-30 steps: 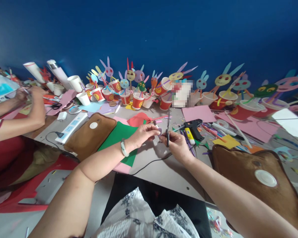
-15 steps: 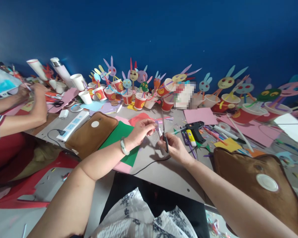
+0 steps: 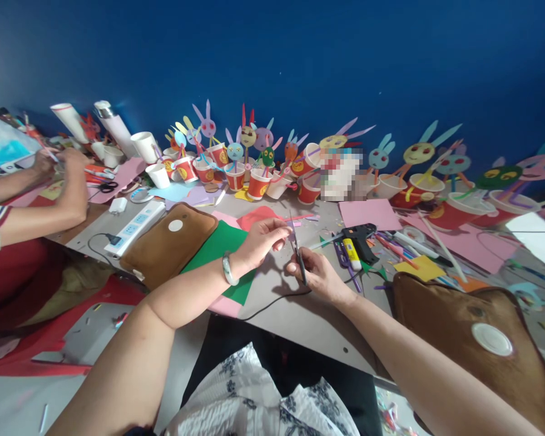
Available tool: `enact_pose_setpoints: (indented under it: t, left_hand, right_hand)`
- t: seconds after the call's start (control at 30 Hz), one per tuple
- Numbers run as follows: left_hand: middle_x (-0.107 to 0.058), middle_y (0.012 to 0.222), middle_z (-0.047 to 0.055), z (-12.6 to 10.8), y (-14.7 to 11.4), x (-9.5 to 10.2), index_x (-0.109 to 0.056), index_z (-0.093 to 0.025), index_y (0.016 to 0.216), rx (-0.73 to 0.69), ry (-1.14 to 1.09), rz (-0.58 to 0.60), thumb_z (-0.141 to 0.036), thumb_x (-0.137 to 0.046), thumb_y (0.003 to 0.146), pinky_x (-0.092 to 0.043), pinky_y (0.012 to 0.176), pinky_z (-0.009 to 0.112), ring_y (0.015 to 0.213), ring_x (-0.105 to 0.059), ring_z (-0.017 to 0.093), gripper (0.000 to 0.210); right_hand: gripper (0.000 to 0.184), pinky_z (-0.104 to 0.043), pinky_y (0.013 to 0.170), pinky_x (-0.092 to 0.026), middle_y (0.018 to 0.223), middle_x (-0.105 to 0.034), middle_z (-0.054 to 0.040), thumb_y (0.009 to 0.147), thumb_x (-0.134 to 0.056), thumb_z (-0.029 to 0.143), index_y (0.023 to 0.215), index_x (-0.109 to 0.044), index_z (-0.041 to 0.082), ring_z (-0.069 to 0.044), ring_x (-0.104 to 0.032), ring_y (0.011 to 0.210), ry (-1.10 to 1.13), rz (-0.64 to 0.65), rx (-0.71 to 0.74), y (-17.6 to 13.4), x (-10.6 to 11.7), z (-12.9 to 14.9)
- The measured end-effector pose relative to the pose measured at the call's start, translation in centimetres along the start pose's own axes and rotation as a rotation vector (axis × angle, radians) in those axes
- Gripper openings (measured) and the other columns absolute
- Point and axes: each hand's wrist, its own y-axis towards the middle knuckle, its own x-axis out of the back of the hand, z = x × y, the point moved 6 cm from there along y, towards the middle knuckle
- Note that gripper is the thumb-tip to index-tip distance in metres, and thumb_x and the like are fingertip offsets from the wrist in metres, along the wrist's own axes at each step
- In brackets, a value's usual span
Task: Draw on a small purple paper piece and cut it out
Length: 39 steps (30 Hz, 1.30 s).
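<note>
My left hand (image 3: 266, 242), with a pale bangle at the wrist, is closed in a pinch on a small piece of purple paper (image 3: 291, 235). Black-handled scissors (image 3: 300, 261) are in my right hand (image 3: 320, 276), its fingers wrapped round the handles. The blades point up and away from me, right against the purple paper at my left fingertips. Whether they are cutting into it is too small to tell. Under my left forearm lies a sheet of green paper (image 3: 224, 257), and a red sheet (image 3: 260, 216) is just beyond that hand.
Red paper cups (image 3: 259, 184) with rabbit figures line the wall. A black glue gun (image 3: 362, 237) and yellow glue stick (image 3: 352, 254) lie right of my hands. Brown cushions (image 3: 163, 242) flank me; a power strip (image 3: 136, 227) is left. A co-worker's arm (image 3: 49, 212) reaches in at far left.
The scissors have turned, their blades now leaning left across the purple paper and looking closer together. My left hand has shifted slightly right. The whole view has moved a little.
</note>
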Motion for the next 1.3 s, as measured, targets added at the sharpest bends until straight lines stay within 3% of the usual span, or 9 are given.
enact_pose_setpoints:
  t: [0.17, 1.0, 1.3]
  left_hand:
    - [-0.054, 0.058, -0.005, 0.03, 0.05, -0.1, -0.059, -0.014, 0.073, 0.012, 0.009, 0.002, -0.031, -0.074, 0.071, -0.032, 0.048, 0.019, 0.047, -0.043, 0.003, 0.023]
    - [-0.052, 0.058, -0.006, -0.11, -0.19, -0.37, -0.06, -0.014, 0.075, 0.035, -0.004, 0.014, -0.035, -0.076, 0.072, -0.03, 0.048, 0.02, 0.047, -0.043, 0.003, 0.027]
    - [-0.054, 0.06, -0.005, -0.27, -0.19, -0.29, -0.06, -0.013, 0.074, 0.033, -0.019, 0.015, -0.034, -0.076, 0.071, -0.03, 0.047, 0.02, 0.046, -0.045, 0.003, 0.026]
  right_hand:
    - [0.051, -0.025, 0.052, -0.036, 0.06, -0.056, 0.0009, 0.077, -0.069, 0.066, 0.076, -0.056, 0.018, -0.013, -0.046, 0.057, 0.061, 0.037, 0.013, -0.14, -0.21, 0.49]
    - [0.063, -0.027, 0.05, -0.033, 0.056, -0.045, 0.0034, 0.072, -0.061, 0.081, 0.069, -0.053, 0.019, -0.011, -0.038, 0.055, 0.084, 0.019, 0.037, -0.17, -0.36, 1.0]
    - [0.06, -0.028, 0.053, -0.034, 0.058, -0.045, 0.0031, 0.073, -0.063, 0.078, 0.069, -0.052, 0.019, -0.012, -0.039, 0.056, 0.091, 0.013, 0.026, -0.02, -0.26, 0.86]
